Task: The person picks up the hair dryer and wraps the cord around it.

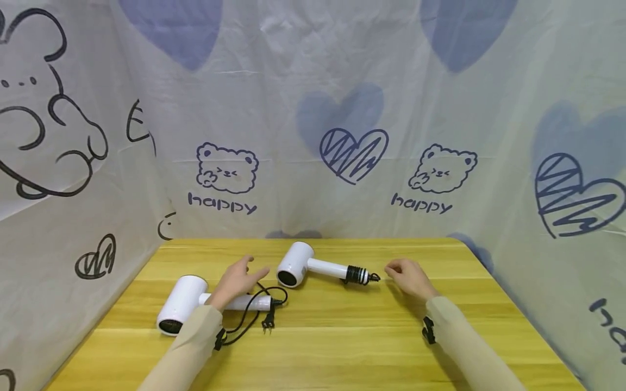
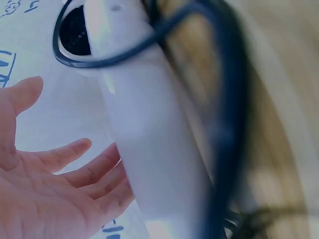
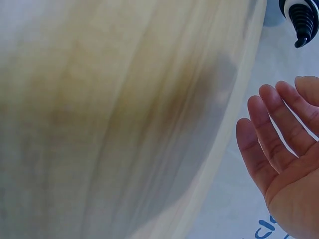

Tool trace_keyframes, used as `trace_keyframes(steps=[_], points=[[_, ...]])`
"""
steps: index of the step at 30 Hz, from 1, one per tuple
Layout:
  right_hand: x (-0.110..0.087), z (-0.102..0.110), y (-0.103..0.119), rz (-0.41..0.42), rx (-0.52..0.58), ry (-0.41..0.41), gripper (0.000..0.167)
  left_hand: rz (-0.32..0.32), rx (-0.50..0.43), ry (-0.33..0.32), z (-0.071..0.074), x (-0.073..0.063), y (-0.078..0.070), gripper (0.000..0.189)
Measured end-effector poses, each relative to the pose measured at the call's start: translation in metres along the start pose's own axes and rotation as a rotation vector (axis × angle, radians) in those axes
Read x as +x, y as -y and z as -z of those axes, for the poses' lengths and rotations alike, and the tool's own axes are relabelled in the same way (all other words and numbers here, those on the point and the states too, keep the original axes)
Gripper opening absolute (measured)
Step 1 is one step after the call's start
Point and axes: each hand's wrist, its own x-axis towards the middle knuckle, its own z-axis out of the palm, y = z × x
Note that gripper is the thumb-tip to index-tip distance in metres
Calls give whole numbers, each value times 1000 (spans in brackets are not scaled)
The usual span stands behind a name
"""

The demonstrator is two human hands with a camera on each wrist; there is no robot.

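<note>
Two white hair dryers lie on the wooden table. Over the handle of the nearer hair dryer (image 1: 183,301), at the left, my left hand (image 1: 237,282) is spread with thumb and fingers apart, gripping nothing. Its loose black cord (image 1: 249,321) loops beside my wrist and ends in a two-pin plug (image 1: 268,321). Farther back lies the second hair dryer (image 1: 329,268), its black cord (image 1: 357,275) wound round the handle's end. Just right of that end is my right hand (image 1: 409,277); the right wrist view shows its fingers (image 3: 274,124) loosely extended, holding nothing.
The wooden table (image 1: 371,347) has a rounded back right corner. White cloth (image 1: 293,184) printed with hearts and bears hangs behind it and along both sides. A black band (image 1: 428,329) circles my right wrist.
</note>
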Motion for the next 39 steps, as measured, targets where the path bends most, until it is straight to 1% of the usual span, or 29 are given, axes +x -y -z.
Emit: trace_keyframes(steps=[5, 10, 14, 17, 19, 21, 22, 24, 27, 29, 32, 36, 39], points=[[-4, -1, -2, -12, -4, 5, 26, 0, 93, -3, 7, -12, 10, 74], [-8, 1, -1, -1, 0, 7, 24, -34, 197, -22, 14, -28, 15, 72], [-12, 3, -2, 8, 10, 18, 24, -78, 252, -60, 21, -38, 23, 67], [-15, 4, -2, 3, 24, 18, 24, -105, 297, -118, 28, -41, 30, 62], [-17, 4, -2, 5, 39, 20, 24, -109, 331, -154, 33, -43, 35, 59], [-18, 3, -1, 5, 64, 25, 23, -92, 360, -178, 39, -45, 40, 60], [-19, 2, 0, 5, 78, 28, 23, -81, 370, -180, 42, -46, 43, 60], [-20, 1, 1, 6, 99, 37, 23, -40, 365, -165, 48, -48, 49, 64], [-22, -4, 4, -2, 118, 36, 22, 26, 322, -122, 58, -51, 57, 71], [-23, -7, 7, -13, 124, 25, 21, 67, 276, -90, 63, -51, 63, 78], [-23, -10, 11, -31, 127, 3, 20, 126, 214, -51, 68, -51, 71, 91], [-23, -11, 17, -54, 126, -27, 19, 204, 172, 6, 75, -52, 81, 107], [-23, -11, 20, -51, 134, -39, 19, 235, 147, 50, 78, -53, 88, 110]])
